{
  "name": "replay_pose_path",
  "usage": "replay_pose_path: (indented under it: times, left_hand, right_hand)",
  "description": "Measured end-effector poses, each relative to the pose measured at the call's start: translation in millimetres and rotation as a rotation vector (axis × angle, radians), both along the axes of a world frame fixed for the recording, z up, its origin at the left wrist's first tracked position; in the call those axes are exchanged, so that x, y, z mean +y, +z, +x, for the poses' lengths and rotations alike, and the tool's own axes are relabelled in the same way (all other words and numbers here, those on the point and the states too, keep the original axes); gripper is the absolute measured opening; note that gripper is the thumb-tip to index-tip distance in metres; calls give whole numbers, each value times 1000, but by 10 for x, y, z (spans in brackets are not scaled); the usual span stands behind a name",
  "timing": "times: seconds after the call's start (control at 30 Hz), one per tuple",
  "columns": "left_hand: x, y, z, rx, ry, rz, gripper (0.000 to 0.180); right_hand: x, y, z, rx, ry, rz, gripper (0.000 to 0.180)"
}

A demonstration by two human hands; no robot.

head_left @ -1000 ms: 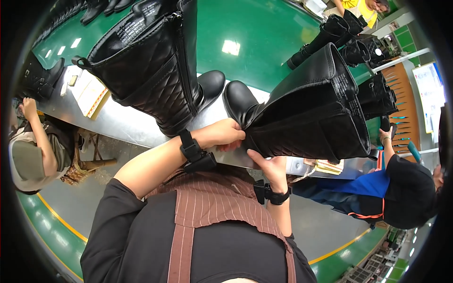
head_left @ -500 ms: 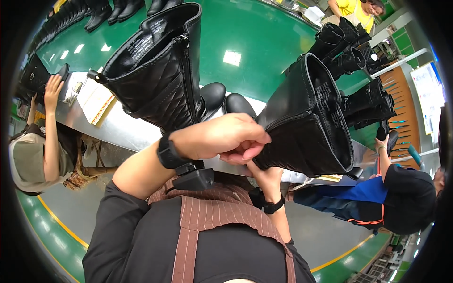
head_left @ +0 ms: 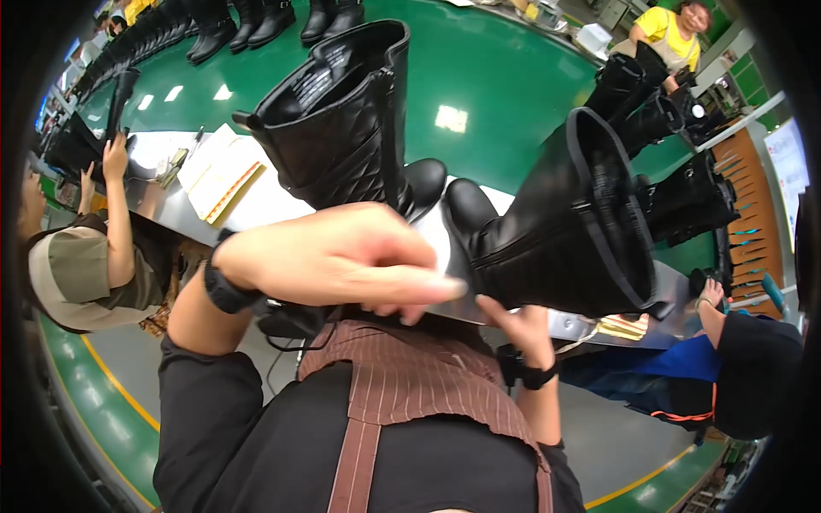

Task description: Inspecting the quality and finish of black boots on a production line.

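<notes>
A tall black boot (head_left: pixel 564 231) lies tilted on the grey table edge (head_left: pixel 590 329), its open top facing up and right. My right hand (head_left: pixel 520 321) grips it from below, near the heel. My left hand (head_left: pixel 342 256), a black band on its wrist, hovers flat in front of the boot's foot. Its fingers are stretched out, the tips reach the lower shaft, and it holds nothing that I can see. A second black boot (head_left: pixel 342 145) with a quilted shaft stands upright just behind my left hand.
Papers (head_left: pixel 222 171) lie on the table at the left, and a seated person (head_left: pixel 77 265) there holds a boot. A person in blue (head_left: pixel 727 376) sits at the right. More black boots (head_left: pixel 676 111) stand on the green belt (head_left: pixel 496 77), and a person in yellow (head_left: pixel 676 34) is beyond.
The right boot has swung up, so its open top now faces me more. My left hand has come off the boot's shaft and flattened out nearer the camera.
</notes>
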State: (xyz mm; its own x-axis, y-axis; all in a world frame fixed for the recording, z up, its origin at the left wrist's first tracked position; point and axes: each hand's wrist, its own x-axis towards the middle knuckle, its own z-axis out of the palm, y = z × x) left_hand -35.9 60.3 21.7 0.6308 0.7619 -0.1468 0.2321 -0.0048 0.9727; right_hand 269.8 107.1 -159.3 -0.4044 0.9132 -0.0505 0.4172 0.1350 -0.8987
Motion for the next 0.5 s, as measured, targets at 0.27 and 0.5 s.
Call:
replay_pose_path:
  times: [0.27,0.5]
  left_hand:
    - [-463,-991,-681,696,568,197,66]
    - [-28,-1805,-286,68,725,226,70]
  right_hand:
    - [170,121,49,100,108,-3,54]
    - [65,43,-386,259,-47,-40,53]
